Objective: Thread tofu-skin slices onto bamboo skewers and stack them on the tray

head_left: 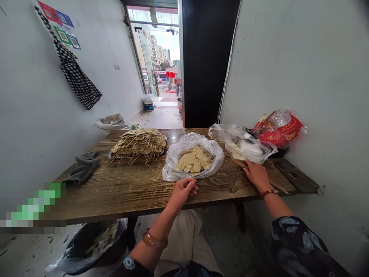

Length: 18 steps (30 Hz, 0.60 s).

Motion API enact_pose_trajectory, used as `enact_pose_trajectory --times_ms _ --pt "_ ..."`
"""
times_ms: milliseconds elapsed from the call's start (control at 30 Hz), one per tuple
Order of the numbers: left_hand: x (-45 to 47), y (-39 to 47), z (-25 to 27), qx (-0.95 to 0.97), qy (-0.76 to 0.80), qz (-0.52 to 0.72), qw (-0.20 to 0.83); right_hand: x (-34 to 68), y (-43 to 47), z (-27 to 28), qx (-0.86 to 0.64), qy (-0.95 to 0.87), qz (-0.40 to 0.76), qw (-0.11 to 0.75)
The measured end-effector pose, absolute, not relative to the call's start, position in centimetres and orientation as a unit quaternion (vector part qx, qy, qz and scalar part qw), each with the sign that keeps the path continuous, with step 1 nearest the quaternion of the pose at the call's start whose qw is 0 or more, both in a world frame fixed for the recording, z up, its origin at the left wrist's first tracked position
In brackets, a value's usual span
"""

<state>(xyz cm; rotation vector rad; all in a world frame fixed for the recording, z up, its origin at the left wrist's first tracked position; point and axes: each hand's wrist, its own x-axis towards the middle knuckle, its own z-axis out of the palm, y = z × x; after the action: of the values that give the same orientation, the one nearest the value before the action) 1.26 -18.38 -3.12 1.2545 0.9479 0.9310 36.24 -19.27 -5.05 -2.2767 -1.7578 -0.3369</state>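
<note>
My left hand [186, 189] is at the table's front edge, just in front of an open clear plastic bag [213, 167]. Its fingers are curled in with the thumb against them, and nothing shows between them. Inside the bag lie thin, pale yellow, flat slices [190, 159]. To the right, my right hand [257, 175] reaches down onto a bundle of thin bamboo skewers [238, 162], its fingers closed on them; the fingertips are partly hidden. More skewers extend under the hand toward the front right. At left, a heap of skewered slices [141, 142] is piled on a tray.
A grey cloth [83, 166] lies on the wooden table [121, 192] at left. Another plastic bag [256, 150] and red packaging [284, 130] are at the back right, near a dark flat slab [295, 176]. Below the table stands a lined bin [77, 246].
</note>
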Motion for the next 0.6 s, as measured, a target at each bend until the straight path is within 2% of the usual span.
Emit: enact_pose_trajectory --times_ms 433,600 --pt "0.7 -18.7 -4.0 0.55 0.391 0.408 0.615 34.9 -21.6 -7.2 -0.647 -0.736 -0.069 0.188" --pt "0.5 -18.8 -4.2 0.554 0.378 0.409 0.619 34.6 -20.4 -6.7 -0.66 -0.737 -0.104 0.098"
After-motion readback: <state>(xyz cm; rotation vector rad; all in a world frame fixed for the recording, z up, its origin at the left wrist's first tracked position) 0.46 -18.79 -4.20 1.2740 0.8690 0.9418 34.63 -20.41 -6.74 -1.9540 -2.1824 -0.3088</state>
